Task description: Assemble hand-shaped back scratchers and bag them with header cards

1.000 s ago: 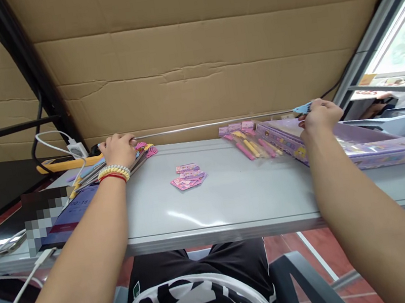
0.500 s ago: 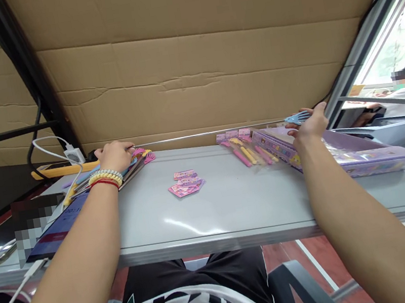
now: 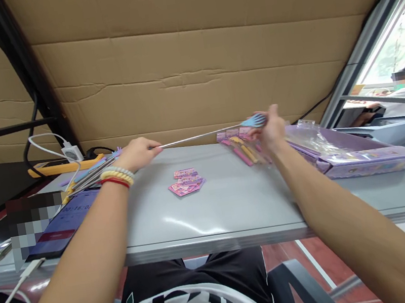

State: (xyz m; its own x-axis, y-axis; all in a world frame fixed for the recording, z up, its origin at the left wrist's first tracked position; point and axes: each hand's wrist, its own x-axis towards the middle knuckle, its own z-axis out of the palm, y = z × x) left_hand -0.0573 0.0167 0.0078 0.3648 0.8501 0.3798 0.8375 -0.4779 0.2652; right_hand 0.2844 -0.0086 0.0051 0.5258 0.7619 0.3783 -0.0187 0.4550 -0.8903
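Note:
Stretched level above the table is a thin metal telescopic back scratcher [image 3: 254, 121] with a light-blue, hand-shaped head. My left hand [image 3: 139, 153] pinches its left end, and the fingers hide that end. My right hand [image 3: 272, 130], a little blurred, is closed at the blue head on the other side. Below and between the hands lie several small pink-purple cards [image 3: 186, 183]. Behind my left wrist, more metal-rodded scratchers [image 3: 93, 175] lie in a bunch. Pink and yellow scratchers in clear bags [image 3: 243, 150] rest beneath my right hand.
A purple box [image 3: 374, 165] with clear plastic wrap on it stands at the right. On the left are a phone [image 3: 62, 225], a yellow-edged device [image 3: 62, 167], a white charger [image 3: 72, 151] and cables. Cardboard [image 3: 190, 71] closes off the back. Another person sits far right.
My hands have come closer together, and the rod between them looks shorter. My right hand moved left from above the purple box; my left hand moved right, away from the bunch.

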